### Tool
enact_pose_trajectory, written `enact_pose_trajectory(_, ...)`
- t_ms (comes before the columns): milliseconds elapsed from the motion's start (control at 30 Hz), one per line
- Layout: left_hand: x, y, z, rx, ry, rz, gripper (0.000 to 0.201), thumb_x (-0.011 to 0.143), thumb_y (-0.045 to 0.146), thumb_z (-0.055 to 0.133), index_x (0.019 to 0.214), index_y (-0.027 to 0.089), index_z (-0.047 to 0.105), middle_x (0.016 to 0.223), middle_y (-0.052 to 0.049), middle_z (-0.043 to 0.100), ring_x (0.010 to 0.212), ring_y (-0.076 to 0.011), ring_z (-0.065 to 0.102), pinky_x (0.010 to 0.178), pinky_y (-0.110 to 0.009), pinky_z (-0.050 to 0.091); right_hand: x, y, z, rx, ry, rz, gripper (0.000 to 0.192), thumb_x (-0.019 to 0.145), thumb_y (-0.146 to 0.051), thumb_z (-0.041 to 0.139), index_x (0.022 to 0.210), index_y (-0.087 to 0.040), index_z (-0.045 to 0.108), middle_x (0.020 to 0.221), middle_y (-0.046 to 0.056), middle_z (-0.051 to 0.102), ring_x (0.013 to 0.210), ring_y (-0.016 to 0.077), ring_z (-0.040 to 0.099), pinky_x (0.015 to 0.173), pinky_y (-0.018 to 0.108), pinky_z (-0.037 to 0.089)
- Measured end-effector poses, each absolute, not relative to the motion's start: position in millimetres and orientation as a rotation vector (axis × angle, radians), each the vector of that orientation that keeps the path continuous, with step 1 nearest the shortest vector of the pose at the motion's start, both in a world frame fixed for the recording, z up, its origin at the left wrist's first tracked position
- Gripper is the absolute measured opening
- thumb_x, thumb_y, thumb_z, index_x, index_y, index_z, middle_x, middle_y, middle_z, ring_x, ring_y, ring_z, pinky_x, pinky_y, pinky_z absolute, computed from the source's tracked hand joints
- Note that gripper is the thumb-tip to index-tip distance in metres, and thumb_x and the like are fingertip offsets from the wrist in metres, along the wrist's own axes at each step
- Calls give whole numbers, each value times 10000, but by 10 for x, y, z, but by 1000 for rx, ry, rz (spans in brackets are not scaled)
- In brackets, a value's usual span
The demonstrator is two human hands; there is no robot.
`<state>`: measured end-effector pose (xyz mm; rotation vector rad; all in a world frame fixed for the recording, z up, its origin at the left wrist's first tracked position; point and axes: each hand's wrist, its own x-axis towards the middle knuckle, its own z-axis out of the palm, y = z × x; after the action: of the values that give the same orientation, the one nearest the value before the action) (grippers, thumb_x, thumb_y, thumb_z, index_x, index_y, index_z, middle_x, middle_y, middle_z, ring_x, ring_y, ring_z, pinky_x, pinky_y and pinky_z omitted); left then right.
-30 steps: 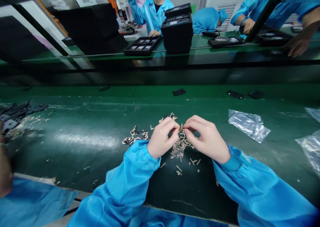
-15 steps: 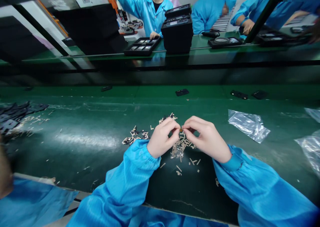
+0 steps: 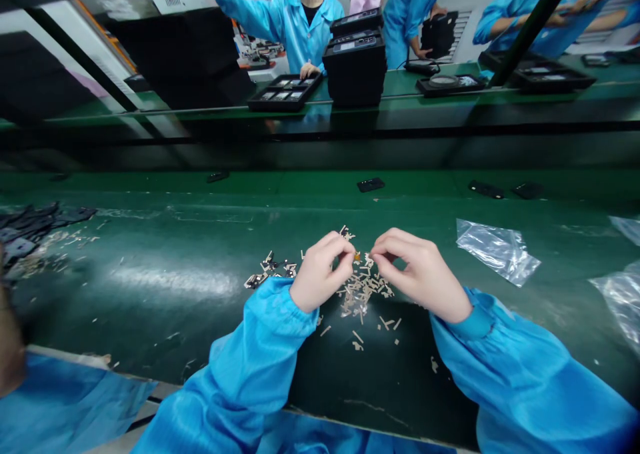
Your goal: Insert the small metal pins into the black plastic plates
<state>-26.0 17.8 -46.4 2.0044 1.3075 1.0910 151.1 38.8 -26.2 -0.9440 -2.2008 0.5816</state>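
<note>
Drifted a touch apart since 0.5 s ago, fingertips of left hand pinched shut on tiny orange-brown part, right hand thumb & forefinger closed beside it, contact unclear, above beige scrap pile mid-belt, clear bag toward rt edge.

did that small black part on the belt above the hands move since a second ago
Yes. The small black part has slid to the right along the green belt, judged against the stack of black trays on the far bench, which stayed put.
</note>
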Motion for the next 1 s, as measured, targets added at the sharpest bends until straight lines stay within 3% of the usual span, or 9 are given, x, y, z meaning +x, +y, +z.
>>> enact_pose_trajectory(233,-293,239,-489,1181,1105,1044,168,770,301,496,678,162,473,535,43,464,499,-72,431,516,-205,305,1527,363,-202,-981,-2349,463,279,879,-229,405,630,-166,516,664,21,504,594,119,480,561,257,388)
enact_pose_trajectory(333,-256,219,-470,1036,1046,1003,177,732,304,536,659,156,472,520,45,473,471,-59,423,488,-195,282,1510,335,-242,-949,-2367,417,167,843,-173,423,718,-166,534,747,36,536,637,129,502,583,263,406)
enact_pose_trajectory(567,-213,181,-423,916,948,972,186,700,293,577,646,143,483,552,43,470,473,-49,426,475,-186,294,1470,318,-280,-859,-2329,307,144,815,-114,436,834,-183,561,854,65,543,752,165,525,652,292,439)
enact_pose_trajectory(833,-185,157,-423,909,921,886,183,715,296,559,645,141,491,568,38,471,481,-47,425,478,-185,304,1441,268,-252,-802,-2301,194,140,835,-142,447,753,-177,555,802,62,533,728,160,503,631,290,429)
enact_pose_trajectory(1000,-199,199,-422,925,1011,917,161,717,289,525,670,135,509,562,36,459,496,-50,424,485,-179,286,1645,838,-323,-1247,-2402,199,76,812,-155,472,775,-185,531,880,43,531,821,150,533,736,274,450)
